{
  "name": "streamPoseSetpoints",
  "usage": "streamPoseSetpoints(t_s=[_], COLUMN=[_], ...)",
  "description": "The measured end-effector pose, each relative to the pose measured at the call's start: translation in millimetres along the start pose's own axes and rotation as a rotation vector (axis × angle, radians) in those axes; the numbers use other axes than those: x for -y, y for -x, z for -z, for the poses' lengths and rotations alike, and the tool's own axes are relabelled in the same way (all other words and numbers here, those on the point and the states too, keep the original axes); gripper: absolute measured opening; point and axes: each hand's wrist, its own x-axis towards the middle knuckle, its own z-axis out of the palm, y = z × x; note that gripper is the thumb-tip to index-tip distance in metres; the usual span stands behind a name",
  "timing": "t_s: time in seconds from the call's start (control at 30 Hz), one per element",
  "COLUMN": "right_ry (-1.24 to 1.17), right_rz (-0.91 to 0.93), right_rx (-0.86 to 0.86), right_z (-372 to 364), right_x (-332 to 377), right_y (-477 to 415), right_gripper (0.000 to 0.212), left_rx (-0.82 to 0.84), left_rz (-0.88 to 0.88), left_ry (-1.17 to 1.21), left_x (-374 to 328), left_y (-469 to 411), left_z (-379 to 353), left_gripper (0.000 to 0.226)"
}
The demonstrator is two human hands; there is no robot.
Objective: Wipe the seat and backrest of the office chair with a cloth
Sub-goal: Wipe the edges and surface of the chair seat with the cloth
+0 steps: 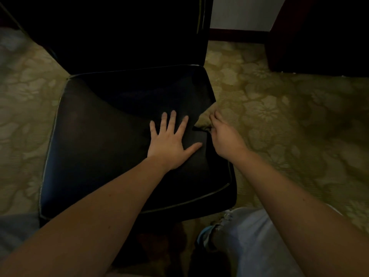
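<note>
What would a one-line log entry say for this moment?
seat: dark cloth spread on it | left hand: flat on cloth | right hand: pinches cloth edge at seat's right side | backrest: untouched

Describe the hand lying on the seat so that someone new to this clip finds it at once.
Start at the black seat filling the middle of the view. Near its right edge lies the left hand, palm down. Its fingers are spread flat, while the right hand beside it pinches a tan cloth.

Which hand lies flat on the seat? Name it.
The left hand, fingers spread on the seat; the right hand is curled at the seat's right edge.
</note>
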Motion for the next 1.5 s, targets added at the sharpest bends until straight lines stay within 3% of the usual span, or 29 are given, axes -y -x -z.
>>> streamPoseSetpoints(t_s=[0.2, 0.43, 0.67, 0.93, 1.23, 1.5], right_ry=[0.039, 0.118, 0.095, 0.111, 0.125, 0.128], right_rz=[0.027, 0.122, 0.088, 0.167, 0.114, 0.123], right_rx=[0.002, 0.056, 0.016, 0.037, 0.009, 0.058], right_z=[-3, -8, -4, -9, 2, 1], right_x=[1, -3, 5, -2, 6, 3], right_y=[12, 19, -13, 32, -10, 33], right_gripper=[0.054, 0.055, 0.052, 0.053, 0.051, 0.052], left_rx=[-0.018, -0.013, -0.036, -0.052, -0.021, -0.041], left_rz=[0.081, 0.054, 0.063, 0.051, 0.043, 0.052], left_ry=[-0.011, -0.012, 0.024, 0.046, 0.055, 0.036], left_x=[20, 23, 21, 22, 23, 21], left_y=[16, 18, 16, 15, 14, 14], left_z=[-4, -4, -6, -8, -5, -7], left_gripper=[0.093, 0.095, 0.095, 0.093, 0.093, 0.095])
